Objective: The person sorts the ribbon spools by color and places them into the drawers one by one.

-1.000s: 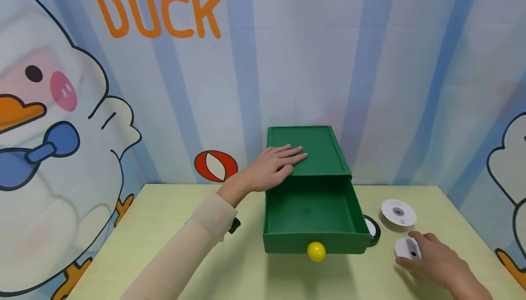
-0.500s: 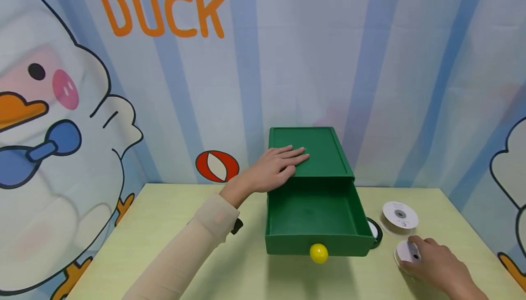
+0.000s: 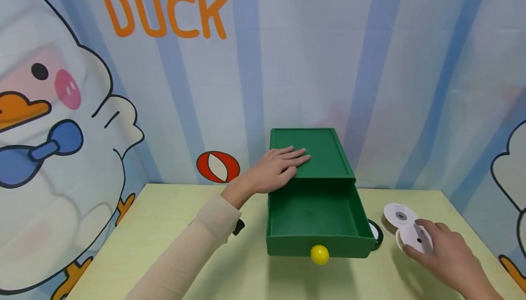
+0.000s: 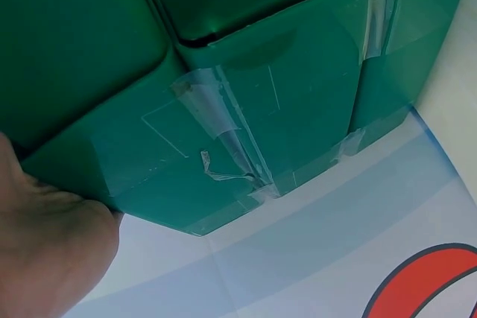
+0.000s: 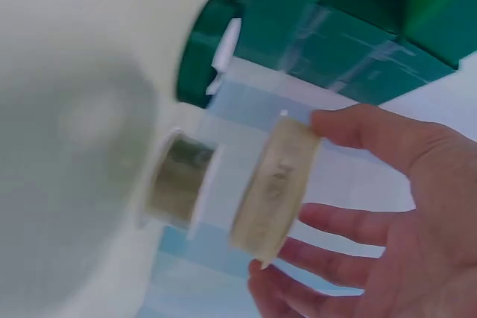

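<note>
My left hand (image 3: 274, 171) lies with fingers straight on the top of a green plastic drawer unit (image 3: 322, 151); in the left wrist view part of the hand (image 4: 56, 247) shows by the unit's taped side (image 4: 231, 124). The drawer (image 3: 318, 215) is pulled out, with bare floor inside and a yellow ball knob (image 3: 319, 255) in front. Between thumb and fingers, my right hand (image 3: 452, 254) grips a ribbon spool (image 3: 412, 237) by its white rims. Cream ribbon is wound on that spool (image 5: 276, 191), which is raised above the table in the right wrist view.
Behind the held spool sits a second white-rimmed spool (image 3: 395, 214) with olive-brown winding (image 5: 179, 180). A dark green spool (image 5: 200, 53) stands against the drawer unit's right side, partly hidden in the head view. The pale table (image 3: 185, 245) ends at a printed duck curtain (image 3: 304, 53).
My right hand has lifted the cream ribbon spool off the table and moved it slightly up, toward the other white spool. The left hand has stayed on the drawer unit.
</note>
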A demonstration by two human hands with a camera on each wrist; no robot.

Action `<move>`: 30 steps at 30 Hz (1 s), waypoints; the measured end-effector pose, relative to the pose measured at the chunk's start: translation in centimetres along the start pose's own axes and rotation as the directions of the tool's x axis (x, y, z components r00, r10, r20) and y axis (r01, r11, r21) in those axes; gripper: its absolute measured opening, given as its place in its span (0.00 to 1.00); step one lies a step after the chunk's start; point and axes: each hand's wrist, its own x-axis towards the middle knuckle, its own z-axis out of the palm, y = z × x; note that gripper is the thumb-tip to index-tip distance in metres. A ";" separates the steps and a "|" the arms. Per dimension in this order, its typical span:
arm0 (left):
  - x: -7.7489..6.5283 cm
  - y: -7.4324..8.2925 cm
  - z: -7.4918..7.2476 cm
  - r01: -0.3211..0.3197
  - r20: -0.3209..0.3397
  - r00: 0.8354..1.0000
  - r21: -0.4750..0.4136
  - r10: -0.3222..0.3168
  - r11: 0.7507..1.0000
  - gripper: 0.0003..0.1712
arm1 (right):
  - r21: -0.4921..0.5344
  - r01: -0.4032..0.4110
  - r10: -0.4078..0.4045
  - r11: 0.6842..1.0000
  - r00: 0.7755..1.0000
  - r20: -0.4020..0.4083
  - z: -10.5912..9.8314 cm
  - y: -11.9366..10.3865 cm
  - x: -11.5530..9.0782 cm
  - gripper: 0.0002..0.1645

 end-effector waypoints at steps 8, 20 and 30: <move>-0.2 -0.2 0.2 0.009 -0.007 1.000 -0.002 -0.009 1.000 0.31 | 0.110 0.092 -0.068 0.990 0.976 -0.205 -3.7 -2.4 -0.7 0.56; -0.4 -0.3 0.2 0.010 -0.011 1.000 -0.002 -0.011 1.000 0.31 | 0.179 0.270 -0.188 0.946 0.908 -0.374 -7.7 -7.7 -2.4 0.49; -0.1 -0.3 0.2 0.001 -0.015 1.000 0.006 -0.001 1.000 0.31 | 0.192 0.395 -0.296 0.898 0.867 -0.401 -9.2 -11.9 -3.3 0.42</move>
